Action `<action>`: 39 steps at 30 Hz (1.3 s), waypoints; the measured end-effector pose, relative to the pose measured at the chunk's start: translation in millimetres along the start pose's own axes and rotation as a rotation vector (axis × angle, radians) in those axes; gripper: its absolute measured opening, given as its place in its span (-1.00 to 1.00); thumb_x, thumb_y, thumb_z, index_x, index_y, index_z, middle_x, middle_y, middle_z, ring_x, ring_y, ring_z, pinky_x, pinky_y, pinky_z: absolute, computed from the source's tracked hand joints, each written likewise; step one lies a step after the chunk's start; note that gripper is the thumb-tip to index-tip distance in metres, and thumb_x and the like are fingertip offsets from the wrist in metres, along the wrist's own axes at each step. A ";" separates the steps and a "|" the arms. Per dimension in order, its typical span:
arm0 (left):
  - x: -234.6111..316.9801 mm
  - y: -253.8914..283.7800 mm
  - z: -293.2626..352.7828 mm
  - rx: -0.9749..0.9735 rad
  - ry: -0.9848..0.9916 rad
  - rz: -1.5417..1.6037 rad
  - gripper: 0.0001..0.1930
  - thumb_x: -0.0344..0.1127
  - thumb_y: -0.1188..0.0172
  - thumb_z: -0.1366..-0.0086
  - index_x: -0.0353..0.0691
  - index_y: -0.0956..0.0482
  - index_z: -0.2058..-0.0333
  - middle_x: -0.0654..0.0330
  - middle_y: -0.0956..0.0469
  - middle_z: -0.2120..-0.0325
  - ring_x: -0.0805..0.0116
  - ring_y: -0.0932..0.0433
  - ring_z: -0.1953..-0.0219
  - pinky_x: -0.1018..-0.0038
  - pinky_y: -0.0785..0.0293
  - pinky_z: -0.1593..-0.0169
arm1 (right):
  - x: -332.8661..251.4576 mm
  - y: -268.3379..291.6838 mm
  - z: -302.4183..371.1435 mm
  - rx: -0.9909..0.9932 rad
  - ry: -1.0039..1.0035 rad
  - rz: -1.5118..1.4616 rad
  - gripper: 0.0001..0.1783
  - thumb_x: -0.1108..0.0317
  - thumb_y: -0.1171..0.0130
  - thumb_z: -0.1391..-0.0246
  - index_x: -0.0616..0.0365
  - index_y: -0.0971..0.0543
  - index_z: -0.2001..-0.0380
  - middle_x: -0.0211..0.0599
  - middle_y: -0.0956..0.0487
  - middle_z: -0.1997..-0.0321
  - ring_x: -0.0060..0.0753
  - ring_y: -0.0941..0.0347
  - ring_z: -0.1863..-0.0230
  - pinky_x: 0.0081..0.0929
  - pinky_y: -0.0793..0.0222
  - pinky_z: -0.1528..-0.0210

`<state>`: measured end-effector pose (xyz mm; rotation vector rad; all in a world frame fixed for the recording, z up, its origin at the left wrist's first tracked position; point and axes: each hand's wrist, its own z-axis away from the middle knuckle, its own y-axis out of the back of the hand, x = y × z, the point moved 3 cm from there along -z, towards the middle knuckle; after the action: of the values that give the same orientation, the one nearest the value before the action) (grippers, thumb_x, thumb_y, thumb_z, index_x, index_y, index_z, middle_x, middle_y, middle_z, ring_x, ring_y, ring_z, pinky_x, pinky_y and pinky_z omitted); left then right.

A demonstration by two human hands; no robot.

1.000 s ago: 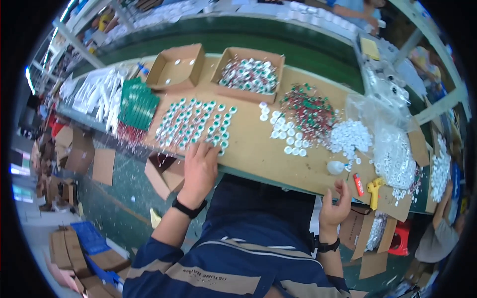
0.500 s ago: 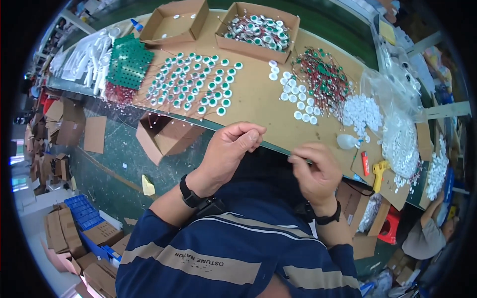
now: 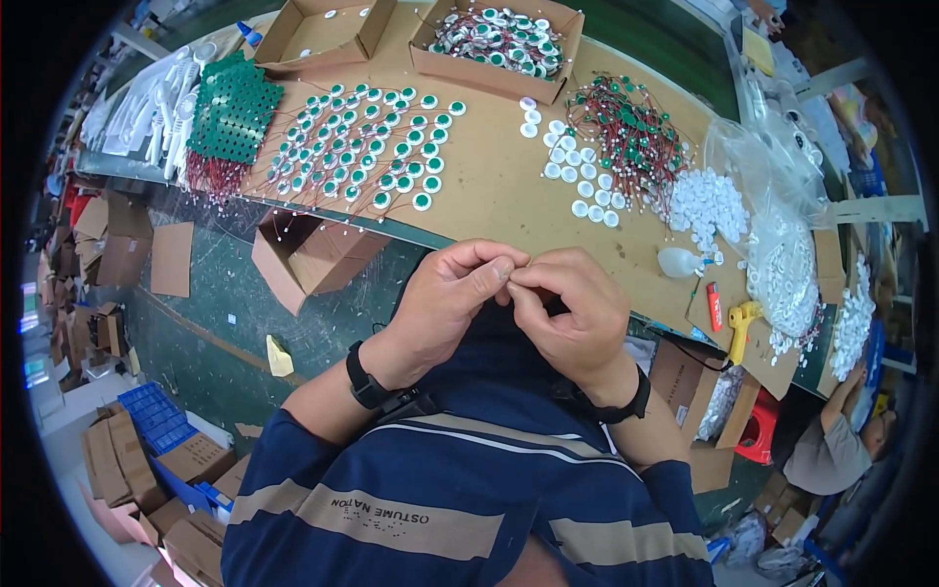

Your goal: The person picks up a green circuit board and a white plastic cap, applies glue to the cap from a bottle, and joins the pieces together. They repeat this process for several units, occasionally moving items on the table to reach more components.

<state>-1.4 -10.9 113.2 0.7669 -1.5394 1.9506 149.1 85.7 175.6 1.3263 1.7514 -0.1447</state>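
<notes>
Pinching narrowly with left hand [image 3: 440, 308] and right hand [image 3: 587, 318]; cannot tell on what. Could drop anything tiny to the floor [image 3: 217, 293] by slipping outside the surface [image 3: 484, 181].

Your shirt [image 3: 460, 479] is navy, banded beige and striped white; your wristbands [image 3: 367, 378] are black. On your tan desk [image 3: 494, 186], discs [image 3: 378, 147] at left are green and white, wires [image 3: 628, 152] at far right red, the near-right glue gun [image 3: 743, 317] yellow.

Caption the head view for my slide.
Left hand and right hand meet in front of a workbench bearing rows of green-and-white discs.
</notes>
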 end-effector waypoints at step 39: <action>-11.8 -12.9 -6.9 0.229 0.137 -0.143 -0.71 -0.36 -0.15 -0.70 -0.39 -0.69 -0.20 0.20 -0.76 -0.02 0.53 -0.70 -0.04 0.53 -0.62 -0.17 | 4.5 -16.0 -5.6 -0.067 0.218 0.426 -0.83 0.58 -0.34 0.19 0.11 -0.63 0.45 -0.30 -0.51 0.48 -0.14 -0.55 0.54 -0.24 -0.50 0.50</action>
<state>15.3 -2.3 112.2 0.7941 -1.1631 2.0479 132.7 85.4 169.3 1.6805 1.5891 0.3051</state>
